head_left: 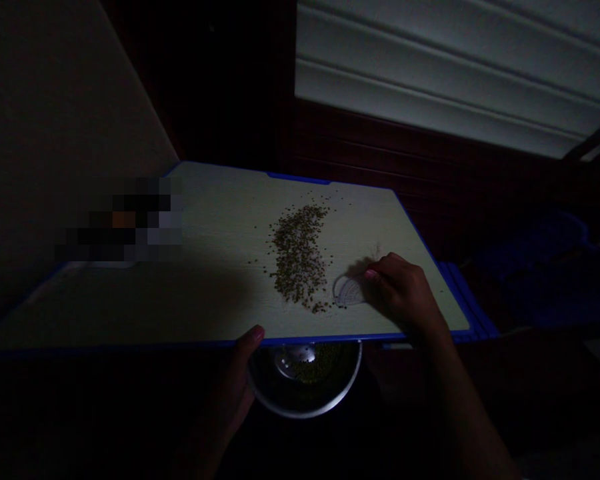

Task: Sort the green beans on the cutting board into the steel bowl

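Clear plastic protractor [349, 291] is pinched in the right hand [405, 287], just right of the seeds [300, 257] scattered on the table [210, 220]. Left hand [241, 380] is by the metal bowl [325, 408] under the near edge, grip too dark to tell. If it drifts sideways, seeds going over could miss it tbh.

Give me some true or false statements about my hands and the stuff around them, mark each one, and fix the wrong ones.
1. Small, dark greenish-brown grains lie scattered on the pale, blue-edged tabletop. True.
2. The right hand pinches a clear, fan-shaped plastic piece. True.
3. The plastic piece is left of the scattered grains. False: it is right of them.
4. Grains also lie inside the round, shiny metal bowl. True.
5. The bowl stands on the tabletop. False: it is below the near edge.
6. The left hand lies among the scattered grains. False: its thumb is at the near edge.
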`<state>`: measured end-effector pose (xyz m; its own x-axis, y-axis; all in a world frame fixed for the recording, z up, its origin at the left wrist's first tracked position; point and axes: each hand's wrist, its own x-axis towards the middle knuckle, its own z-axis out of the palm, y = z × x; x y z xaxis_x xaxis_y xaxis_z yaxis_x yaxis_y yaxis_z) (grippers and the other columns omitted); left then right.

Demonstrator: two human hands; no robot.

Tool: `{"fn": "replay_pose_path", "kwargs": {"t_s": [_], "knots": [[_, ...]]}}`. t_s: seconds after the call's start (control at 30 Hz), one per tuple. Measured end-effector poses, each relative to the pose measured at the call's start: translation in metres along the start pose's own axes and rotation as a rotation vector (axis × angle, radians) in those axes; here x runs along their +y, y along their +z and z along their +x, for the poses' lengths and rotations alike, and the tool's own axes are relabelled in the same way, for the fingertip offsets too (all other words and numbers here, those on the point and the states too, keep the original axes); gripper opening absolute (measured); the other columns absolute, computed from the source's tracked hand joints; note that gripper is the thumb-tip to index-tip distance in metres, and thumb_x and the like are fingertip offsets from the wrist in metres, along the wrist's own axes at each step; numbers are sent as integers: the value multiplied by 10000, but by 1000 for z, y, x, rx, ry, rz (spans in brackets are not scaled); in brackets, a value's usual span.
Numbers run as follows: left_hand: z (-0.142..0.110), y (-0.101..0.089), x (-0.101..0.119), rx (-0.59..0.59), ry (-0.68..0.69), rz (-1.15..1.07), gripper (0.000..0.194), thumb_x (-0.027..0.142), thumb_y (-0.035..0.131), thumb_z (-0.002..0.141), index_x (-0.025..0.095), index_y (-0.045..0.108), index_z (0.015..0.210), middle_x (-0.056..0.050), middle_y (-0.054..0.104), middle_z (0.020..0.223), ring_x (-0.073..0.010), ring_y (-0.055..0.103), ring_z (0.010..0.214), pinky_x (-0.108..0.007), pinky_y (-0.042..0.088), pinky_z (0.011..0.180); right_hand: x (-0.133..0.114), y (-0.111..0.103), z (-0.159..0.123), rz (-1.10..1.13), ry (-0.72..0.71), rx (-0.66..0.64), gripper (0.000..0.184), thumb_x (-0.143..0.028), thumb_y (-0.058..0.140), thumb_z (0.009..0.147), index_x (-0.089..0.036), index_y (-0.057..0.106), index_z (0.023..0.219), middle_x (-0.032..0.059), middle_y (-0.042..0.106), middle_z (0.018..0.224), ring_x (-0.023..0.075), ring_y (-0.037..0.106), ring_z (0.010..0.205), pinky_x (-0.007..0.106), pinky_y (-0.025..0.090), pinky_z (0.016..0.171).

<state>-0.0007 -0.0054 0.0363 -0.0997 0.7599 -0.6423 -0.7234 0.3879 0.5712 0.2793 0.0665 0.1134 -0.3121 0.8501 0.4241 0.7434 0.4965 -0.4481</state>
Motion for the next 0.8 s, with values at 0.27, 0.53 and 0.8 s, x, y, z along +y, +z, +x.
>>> {"fn": "replay_pose_path", "kwargs": {"t_s": [0.27,0.53,0.8], "knots": [[2,-2,-1,5,6,9,304,190,726,859,144,750,1159,-81,856,923,-306,784,1040,-430,607,981,-6,-2,-1,56,48,-132,288,-326,549,1023,-172,729,860,43,664,773,178,581,747,313,408,694],[1,-2,-1,-41,17,-20,325,209,776,813,139,749,1129,-85,854,929,-321,767,1085,-421,592,999,-6,-3,-3,142,-46,-252,356,-357,535,1032,-190,667,747,12,642,718,160,562,716,330,393,739],[0,2,-1,-24,13,-10,253,157,656,911,127,749,1144,-102,855,959,-323,760,1108,-445,601,987,-3,-5,-5,162,9,-205,372,-343,555,1019,-182,649,696,12,603,676,163,525,700,325,362,721]]}}
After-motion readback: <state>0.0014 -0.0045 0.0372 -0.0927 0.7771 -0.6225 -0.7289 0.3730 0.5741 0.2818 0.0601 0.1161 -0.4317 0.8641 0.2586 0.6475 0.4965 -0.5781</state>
